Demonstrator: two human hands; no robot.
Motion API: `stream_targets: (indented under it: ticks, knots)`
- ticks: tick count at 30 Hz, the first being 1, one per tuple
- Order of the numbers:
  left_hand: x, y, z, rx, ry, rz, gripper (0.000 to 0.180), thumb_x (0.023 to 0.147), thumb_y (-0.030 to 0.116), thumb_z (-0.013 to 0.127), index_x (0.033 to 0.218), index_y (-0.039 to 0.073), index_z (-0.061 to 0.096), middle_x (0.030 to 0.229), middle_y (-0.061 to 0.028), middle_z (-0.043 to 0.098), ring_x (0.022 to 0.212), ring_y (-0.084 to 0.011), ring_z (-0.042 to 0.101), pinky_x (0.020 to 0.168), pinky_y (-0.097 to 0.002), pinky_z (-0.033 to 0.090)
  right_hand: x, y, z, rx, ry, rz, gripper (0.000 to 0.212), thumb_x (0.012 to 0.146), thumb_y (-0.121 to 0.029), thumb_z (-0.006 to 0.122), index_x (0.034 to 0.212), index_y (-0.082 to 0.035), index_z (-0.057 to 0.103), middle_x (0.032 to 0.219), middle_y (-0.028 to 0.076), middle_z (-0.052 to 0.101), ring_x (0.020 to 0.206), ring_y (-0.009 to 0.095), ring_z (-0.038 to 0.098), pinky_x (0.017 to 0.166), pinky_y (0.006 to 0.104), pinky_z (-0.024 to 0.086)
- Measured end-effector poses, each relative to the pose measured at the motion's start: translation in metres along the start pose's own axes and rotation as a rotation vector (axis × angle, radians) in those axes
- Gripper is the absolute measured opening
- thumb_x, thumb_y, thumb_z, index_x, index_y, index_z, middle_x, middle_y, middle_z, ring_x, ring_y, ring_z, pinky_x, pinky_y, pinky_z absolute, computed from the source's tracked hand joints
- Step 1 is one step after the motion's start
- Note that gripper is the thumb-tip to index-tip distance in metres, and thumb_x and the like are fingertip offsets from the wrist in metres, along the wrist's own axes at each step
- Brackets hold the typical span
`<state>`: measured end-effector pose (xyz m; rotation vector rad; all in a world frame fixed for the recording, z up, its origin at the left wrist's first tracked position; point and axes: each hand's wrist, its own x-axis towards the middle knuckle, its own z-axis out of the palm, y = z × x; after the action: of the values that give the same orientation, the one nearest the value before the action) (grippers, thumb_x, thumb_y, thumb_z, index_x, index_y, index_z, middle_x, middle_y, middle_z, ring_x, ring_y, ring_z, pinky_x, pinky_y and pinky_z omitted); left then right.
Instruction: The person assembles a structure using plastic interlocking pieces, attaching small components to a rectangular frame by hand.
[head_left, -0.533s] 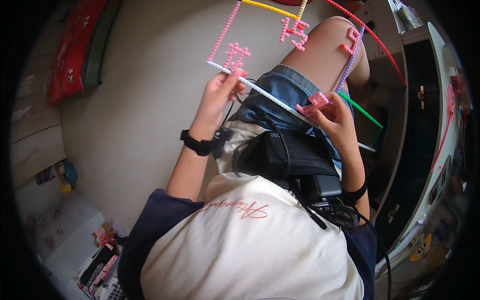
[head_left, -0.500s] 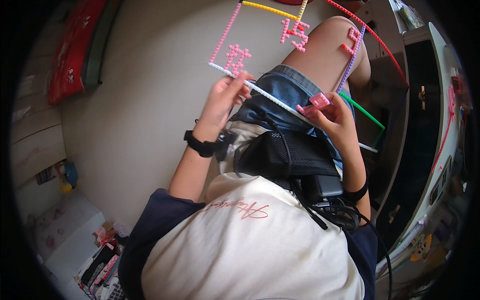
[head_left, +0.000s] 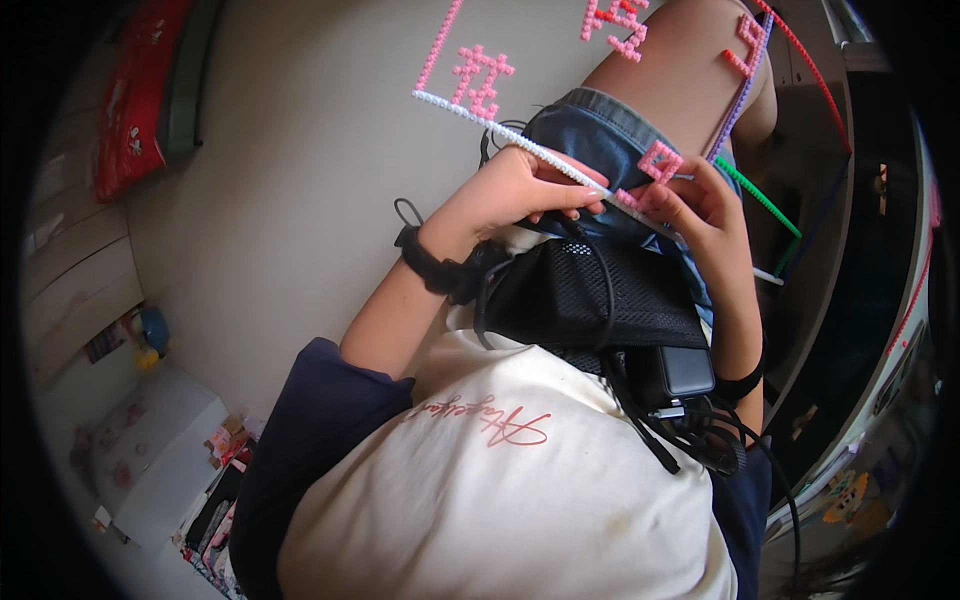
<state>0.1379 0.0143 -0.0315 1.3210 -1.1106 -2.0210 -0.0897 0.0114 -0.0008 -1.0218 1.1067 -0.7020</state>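
A thin white beaded strip (head_left: 535, 149) runs slantwise across my lap, from far left toward near right. My left hand (head_left: 515, 190) pinches this strip near its middle, thumb on top and fingers beneath. Just to the right, my right hand (head_left: 712, 205) has its fingers closed around a small pink beaded piece (head_left: 660, 161), shaped like a little square with a tail, at the edge of the strip. Another pink beaded shape (head_left: 481, 80) stands on the strip's far left end. A pink strip (head_left: 437, 45) rises from that same end. Part of the white strip is hidden behind my right fingers.
Beyond my knee are a pink-and-red beaded shape (head_left: 617, 28), a purple strip (head_left: 740, 95) with another shape, a red strip (head_left: 815, 75) and a green strip (head_left: 757, 195). A black mesh pouch (head_left: 600, 290) with cables sits on my lap. A dark cabinet (head_left: 850, 300) stands at right.
My left hand has slid right along the white strip, close to my right hand. The beaded frame has shifted up and right in view. The pink piece has tipped more upright.
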Motion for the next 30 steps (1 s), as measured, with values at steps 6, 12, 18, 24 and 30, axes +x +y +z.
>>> stream_targets:
  ticks: [6,12,18,24,30]
  knots:
    - [0.0,-0.006,0.002,-0.121,0.015,-0.012,0.027,0.079,0.017,0.073,0.102,0.003,0.07,0.084,-0.0033,0.071,0.069,-0.0047,0.061,0.054,-0.0158,0.041,0.001,-0.003,0.003,-0.031,0.032,-0.008,0.019,0.09,-0.009,0.061,0.104,0.002,0.053,0.093,0.01,0.068,0.089,0.013,0.064,0.079,0.0241,0.052]
    - [0.001,-0.004,0.007,-0.029,0.054,0.1,0.025,0.078,0.016,0.075,0.099,0.003,0.071,0.082,-0.0029,0.07,0.072,-0.0061,0.062,0.058,-0.0171,0.044,0.002,-0.001,0.008,-0.159,0.03,-0.064,0.024,0.085,-0.006,0.068,0.105,0.001,0.056,0.091,0.008,0.068,0.086,0.011,0.064,0.077,0.0222,0.051]
    - [-0.002,0.003,0.01,-0.005,0.052,0.133,0.024,0.079,0.017,0.073,0.098,0.003,0.071,0.082,-0.0035,0.07,0.073,-0.0066,0.063,0.056,-0.0171,0.044,0.003,-0.006,0.007,-0.191,0.058,-0.061,0.029,0.079,-0.008,0.074,0.103,0.001,0.061,0.087,0.006,0.068,0.081,0.01,0.064,0.074,0.0206,0.05]
    - [-0.003,0.008,0.008,0.029,0.044,-0.003,0.019,0.079,0.017,0.073,0.092,0.004,0.071,0.081,-0.0033,0.071,0.069,-0.0068,0.064,0.051,-0.0179,0.042,0.008,-0.005,0.005,-0.147,0.055,0.018,0.027,0.081,-0.01,0.073,0.102,0.002,0.06,0.084,0.007,0.068,0.078,0.009,0.064,0.072,0.0187,0.05]
    - [-0.004,0.003,0.008,0.039,0.043,0.063,0.019,0.078,0.018,0.074,0.091,0.003,0.071,0.08,-0.0031,0.071,0.072,-0.0071,0.064,0.054,-0.018,0.043,0.007,-0.012,0.01,-0.222,0.067,0.03,0.028,0.082,-0.011,0.072,0.105,0.002,0.06,0.081,0.006,0.068,0.075,0.008,0.063,0.067,0.0178,0.048]
